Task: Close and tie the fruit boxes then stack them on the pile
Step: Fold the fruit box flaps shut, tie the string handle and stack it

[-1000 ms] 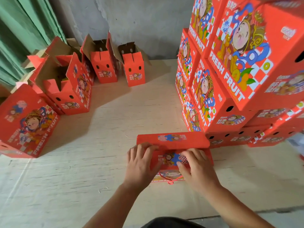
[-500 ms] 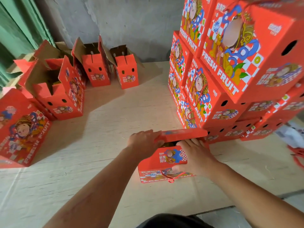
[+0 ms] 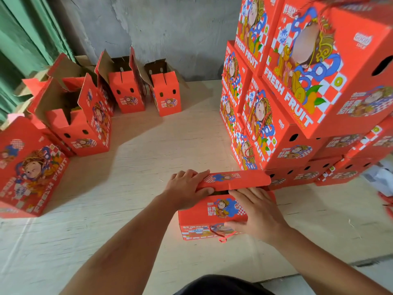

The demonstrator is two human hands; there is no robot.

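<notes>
fruit box (image 3: 212, 211): printed red cardboard, matt
open boxes (image 3: 80, 124), 10 o'clock: raw brown cardboard inside
cord (image 3: 221, 236): twisted red string
floor (image 3: 148, 158): pale wood-grain board
wall (image 3: 170, 28): rough grey plaster

Box contents (image 3: 220, 191) hidden under flap (image 3: 236, 180); pile (image 3: 314, 86) cropped right.

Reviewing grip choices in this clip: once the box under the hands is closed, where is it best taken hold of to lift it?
Probably by its two short ends, one hand from each side. The box lies long across the person, and its red cord hangs loose and untied at the front, so it is no handle yet. The left hand already grips the far flap at the left end; the right hand rests on the near flap.
</notes>
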